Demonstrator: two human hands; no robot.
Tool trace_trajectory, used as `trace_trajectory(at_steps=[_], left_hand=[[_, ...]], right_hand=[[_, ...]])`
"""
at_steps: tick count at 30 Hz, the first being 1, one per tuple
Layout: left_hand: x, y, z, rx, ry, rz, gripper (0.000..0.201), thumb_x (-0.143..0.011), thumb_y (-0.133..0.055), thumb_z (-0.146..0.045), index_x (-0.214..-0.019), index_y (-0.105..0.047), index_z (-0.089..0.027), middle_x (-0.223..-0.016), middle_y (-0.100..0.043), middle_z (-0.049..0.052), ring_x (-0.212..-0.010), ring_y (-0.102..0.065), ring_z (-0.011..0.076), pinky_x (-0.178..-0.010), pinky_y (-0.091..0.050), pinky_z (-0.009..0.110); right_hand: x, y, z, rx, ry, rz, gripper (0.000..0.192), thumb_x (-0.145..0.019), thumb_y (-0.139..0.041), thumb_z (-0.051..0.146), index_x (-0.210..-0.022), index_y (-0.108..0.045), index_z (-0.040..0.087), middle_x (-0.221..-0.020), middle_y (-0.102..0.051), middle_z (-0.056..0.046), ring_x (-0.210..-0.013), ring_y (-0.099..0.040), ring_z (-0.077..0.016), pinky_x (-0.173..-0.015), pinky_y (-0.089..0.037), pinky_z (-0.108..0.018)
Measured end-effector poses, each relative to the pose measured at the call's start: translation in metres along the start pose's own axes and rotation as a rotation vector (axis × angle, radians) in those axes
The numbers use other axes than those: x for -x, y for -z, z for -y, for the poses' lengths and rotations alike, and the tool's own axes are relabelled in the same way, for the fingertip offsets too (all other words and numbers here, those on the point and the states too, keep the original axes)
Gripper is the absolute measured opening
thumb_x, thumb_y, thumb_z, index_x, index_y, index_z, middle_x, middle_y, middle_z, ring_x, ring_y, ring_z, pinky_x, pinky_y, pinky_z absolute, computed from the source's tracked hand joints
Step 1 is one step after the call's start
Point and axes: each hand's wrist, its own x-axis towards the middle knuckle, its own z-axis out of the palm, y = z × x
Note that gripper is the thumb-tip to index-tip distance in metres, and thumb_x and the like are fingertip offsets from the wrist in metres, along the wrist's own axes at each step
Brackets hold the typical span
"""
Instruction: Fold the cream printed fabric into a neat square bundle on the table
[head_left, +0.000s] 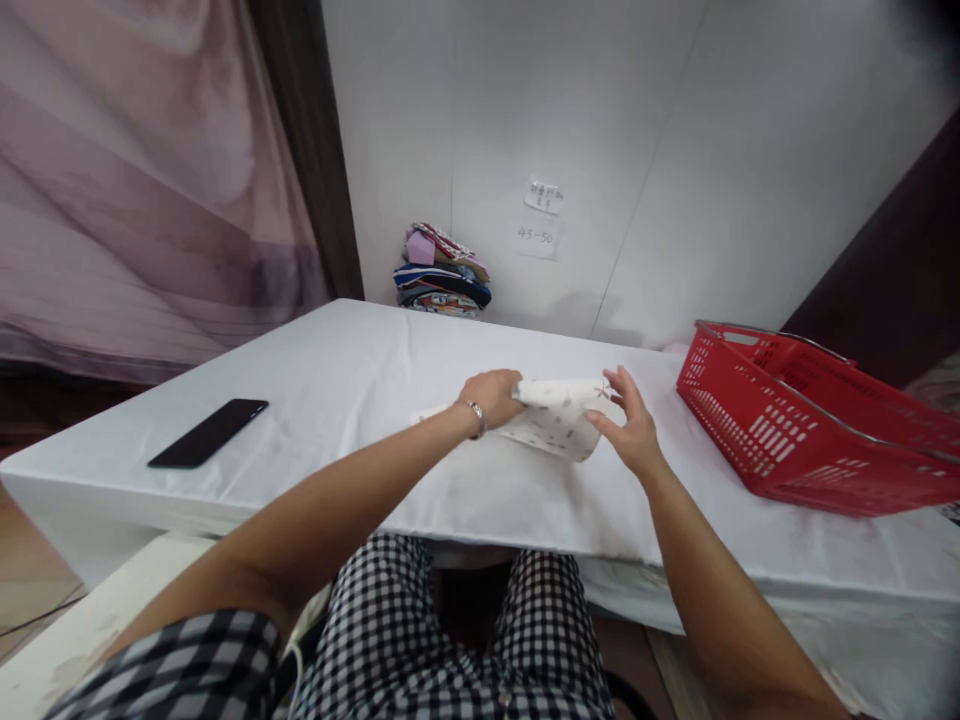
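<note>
A white cloth [559,428] with a small dark print is partly lifted off the table, its top edge folded over. My left hand [491,392], with a silver bracelet at the wrist, is closed around the left end of the fold. At the right end, my right hand [630,425] holds the cloth's edge between thumb and fingers, more loosely than the left. Part of the cloth lies flat behind my left wrist. Whether it is a garment or a plain piece of fabric I cannot tell.
The white-covered table [315,380] meets a pale wall. A black phone [210,433] lies at the left. A stack of folded fabrics [442,272] rests at the back by the wall. On the right stands a red plastic basket [750,430]; paper labels [538,235] hang on the wall.
</note>
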Motion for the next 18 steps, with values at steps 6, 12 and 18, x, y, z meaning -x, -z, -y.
trace_trajectory(at_steps=[6, 12, 18], left_hand=[[-0.030, 0.065, -0.022, 0.356, 0.087, 0.051, 0.024, -0.062, -0.071, -0.028, -0.082, -0.067, -0.016, -0.074, -0.066, 0.001, -0.080, -0.063, 0.0222, -0.072, -0.048, 0.030], [-0.023, 0.091, -0.033, 0.939, 0.240, 0.277, 0.032, -0.056, -0.073, -0.025, -0.085, -0.066, -0.014, -0.076, -0.070, 0.006, -0.075, -0.066, 0.0235, -0.071, -0.052, 0.035], [-0.025, 0.070, -0.011, 1.286, 0.403, 0.492, 0.031, -0.062, -0.069, -0.026, -0.090, -0.065, -0.011, -0.078, -0.071, 0.010, -0.078, -0.067, 0.0255, -0.077, -0.053, 0.041]], right_hand=[[0.038, -0.009, -0.029, -0.558, -0.386, -0.087, 0.071, -0.083, -0.039, 0.059, -0.141, -0.023, 0.021, -0.139, -0.038, -0.013, -0.124, -0.041, -0.0252, -0.095, -0.039, -0.045], [0.068, -0.032, -0.007, -1.279, -0.576, -0.023, 0.070, -0.068, -0.045, 0.076, -0.122, -0.048, 0.033, -0.122, -0.058, -0.004, -0.118, -0.048, -0.0259, -0.098, -0.035, -0.051], [0.071, -0.067, 0.026, -1.470, -0.783, 0.158, 0.067, -0.062, -0.057, 0.071, -0.109, -0.060, 0.023, -0.114, -0.063, -0.008, -0.118, -0.048, -0.0300, -0.098, -0.037, -0.049]])
